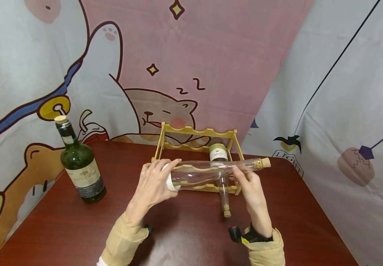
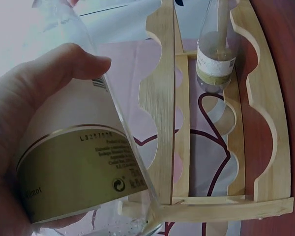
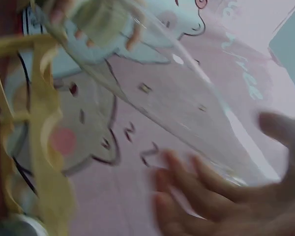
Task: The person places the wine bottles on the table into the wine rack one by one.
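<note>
A clear, corked glass bottle (image 1: 198,173) lies nearly level across the front of a wooden wine rack (image 1: 198,130), its cork pointing right. My left hand (image 1: 153,183) grips the bottle's base end, and in the left wrist view the thumb and palm wrap round its gold-and-white label (image 2: 83,177). Around the neck end, my right hand (image 1: 252,192) holds the glass between thumb and curved fingers, blurred in the right wrist view. Another clear bottle with a white-and-green label (image 1: 218,152) rests in the rack's right part, its corked neck toward me.
A green wine bottle (image 1: 83,170) with a cork stands upright at the left of the dark red-brown table (image 1: 191,236). Behind the rack hangs a printed cartoon cloth (image 1: 224,66). The rack's scalloped rails (image 2: 157,98) stand close beside the left hand.
</note>
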Tool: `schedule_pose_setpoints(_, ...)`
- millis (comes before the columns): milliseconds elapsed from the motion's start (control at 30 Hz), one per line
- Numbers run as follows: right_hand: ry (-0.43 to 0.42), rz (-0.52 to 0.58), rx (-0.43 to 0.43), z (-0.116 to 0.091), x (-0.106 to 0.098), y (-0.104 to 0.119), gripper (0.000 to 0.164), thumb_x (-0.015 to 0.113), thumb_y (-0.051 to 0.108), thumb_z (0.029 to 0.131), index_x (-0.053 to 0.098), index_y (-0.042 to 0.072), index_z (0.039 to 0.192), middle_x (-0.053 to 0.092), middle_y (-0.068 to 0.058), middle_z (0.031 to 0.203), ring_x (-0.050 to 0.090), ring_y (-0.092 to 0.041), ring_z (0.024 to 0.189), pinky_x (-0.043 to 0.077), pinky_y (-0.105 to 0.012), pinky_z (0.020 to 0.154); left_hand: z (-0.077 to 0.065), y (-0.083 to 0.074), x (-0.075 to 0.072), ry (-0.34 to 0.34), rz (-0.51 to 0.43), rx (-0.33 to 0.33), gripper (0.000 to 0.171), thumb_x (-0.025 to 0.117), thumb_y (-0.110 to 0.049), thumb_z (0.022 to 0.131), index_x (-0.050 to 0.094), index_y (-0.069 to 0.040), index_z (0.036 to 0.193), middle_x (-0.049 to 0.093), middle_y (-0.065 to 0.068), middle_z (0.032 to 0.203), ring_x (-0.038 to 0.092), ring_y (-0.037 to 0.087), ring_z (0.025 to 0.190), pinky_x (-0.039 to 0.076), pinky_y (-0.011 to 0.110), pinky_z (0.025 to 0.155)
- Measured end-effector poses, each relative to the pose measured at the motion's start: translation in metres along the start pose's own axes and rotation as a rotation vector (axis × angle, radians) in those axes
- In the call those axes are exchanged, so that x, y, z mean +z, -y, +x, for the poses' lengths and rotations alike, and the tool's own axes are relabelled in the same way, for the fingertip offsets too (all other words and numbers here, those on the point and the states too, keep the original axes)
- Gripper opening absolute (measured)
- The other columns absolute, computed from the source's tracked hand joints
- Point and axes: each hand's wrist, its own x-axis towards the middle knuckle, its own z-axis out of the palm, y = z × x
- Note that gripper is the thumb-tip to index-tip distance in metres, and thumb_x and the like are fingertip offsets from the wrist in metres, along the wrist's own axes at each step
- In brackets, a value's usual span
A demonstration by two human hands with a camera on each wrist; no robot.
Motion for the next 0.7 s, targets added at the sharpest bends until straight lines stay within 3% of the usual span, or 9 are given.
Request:
schedule_pose_setpoints(100,0.125,-0.362,-0.026,-0.005,-0.009,0.003,0.030,0.059,0.025,0.090,0.065,0.001,0.107,0.067,-0.011,0.098,0.057,-0.003,0.073,0.047,-0.018,0.061,-0.001,0.002,-0.002,0.005,0.016,-0.012,0.090,0.084,-0.040,0.042,0.052,-0.028,0.125,0.062,0.002,0.105,0.058,0.026,0.094,0.046,0.047,0.075)
schedule_pose_setpoints(200,0.169,-0.570,-0.201,-0.012,-0.012,0.006,0.019,0.069,0.025,0.083,0.069,0.012,0.097,0.071,-0.003,0.088,0.057,-0.002,0.068,0.047,-0.018,0.056,-0.001,0.004,-0.003,0.005,0.028,-0.016,0.090,0.084,-0.040,0.042,0.053,-0.028,0.125,0.063,0.002,0.104,0.058,0.027,0.094,0.046,0.047,0.075)
schedule_pose_setpoints(333,0.108,-0.638,-0.535,-0.019,-0.012,0.012,0.023,0.079,0.014,0.072,0.068,0.012,0.092,0.070,0.001,0.083,0.058,-0.003,0.070,0.045,-0.012,0.055,0.000,0.005,-0.003,0.008,0.034,-0.015,0.090,0.084,-0.039,0.041,0.053,-0.028,0.125,0.063,0.003,0.104,0.057,0.027,0.095,0.046,0.047,0.075)
schedule_pose_setpoints(467,0.043,-0.661,-0.818,-0.021,-0.012,0.016,0.033,0.069,0.033,0.081,0.067,0.004,0.097,0.068,-0.004,0.089,0.058,-0.011,0.080,0.044,-0.012,0.068,0.000,0.005,-0.003,0.012,0.039,-0.010,0.090,0.084,-0.039,0.041,0.053,-0.028,0.125,0.063,0.002,0.104,0.057,0.027,0.095,0.045,0.047,0.077)
schedule_pose_setpoints(567,0.000,-0.724,-0.918,-0.021,-0.011,0.019,0.049,0.050,0.046,0.089,0.067,0.002,0.102,0.066,-0.007,0.097,0.057,-0.018,0.091,0.043,-0.020,0.079,0.000,0.004,-0.003,0.008,0.053,0.000,0.090,0.084,-0.039,0.041,0.053,-0.029,0.125,0.063,0.002,0.103,0.057,0.026,0.094,0.044,0.048,0.078)
schedule_pose_setpoints(633,-0.012,-0.789,-0.940,-0.020,-0.012,0.019,0.051,0.049,0.046,0.089,0.066,0.001,0.106,0.064,-0.010,0.103,0.055,-0.023,0.097,0.041,-0.026,0.085,0.000,0.003,-0.003,0.000,0.072,0.015,0.090,0.084,-0.038,0.041,0.054,-0.029,0.124,0.062,0.002,0.102,0.057,0.026,0.093,0.044,0.048,0.078)
schedule_pose_setpoints(700,-0.001,-0.866,-0.918,-0.020,-0.013,0.019,0.046,0.061,0.040,0.086,0.064,0.001,0.110,0.062,-0.011,0.108,0.053,-0.025,0.102,0.038,-0.029,0.092,0.000,0.002,-0.003,-0.012,0.094,0.033,0.090,0.084,-0.037,0.040,0.054,-0.028,0.124,0.062,0.002,0.101,0.057,0.026,0.091,0.044,0.048,0.077)
